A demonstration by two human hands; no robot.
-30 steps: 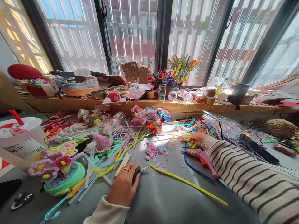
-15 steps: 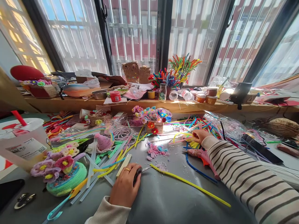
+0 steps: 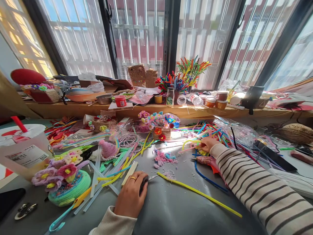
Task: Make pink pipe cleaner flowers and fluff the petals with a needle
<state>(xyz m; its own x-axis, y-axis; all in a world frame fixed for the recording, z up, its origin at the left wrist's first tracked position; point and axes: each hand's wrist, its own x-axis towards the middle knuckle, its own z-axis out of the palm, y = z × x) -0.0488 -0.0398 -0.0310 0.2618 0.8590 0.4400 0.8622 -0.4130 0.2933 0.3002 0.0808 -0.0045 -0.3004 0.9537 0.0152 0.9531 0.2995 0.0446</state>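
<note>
My left hand rests on the grey tabletop, closed around a black-handled cutting tool whose metal blade points right. Beyond the blade tip a long yellow pipe cleaner runs toward the lower right. My right hand reaches into a pile of coloured pipe cleaners, fingers drawn together on a pale pink pipe cleaner; the fingertips are partly hidden. Just below that hand lies a pink glue gun, partly covered by the sleeve. Pink and blue fluffy scraps lie between the hands.
At left stand a drink cup and a green crocheted base with fuzzy flowers. Clear glue sticks lie near my left hand. A flower basket sits at the back, below a sill crowded with jars. Twine lies far right.
My right hand has shifted slightly left and down over the pile, and the pale pink pipe cleaner now sticks out from its fingers. My left hand has stayed put.
</note>
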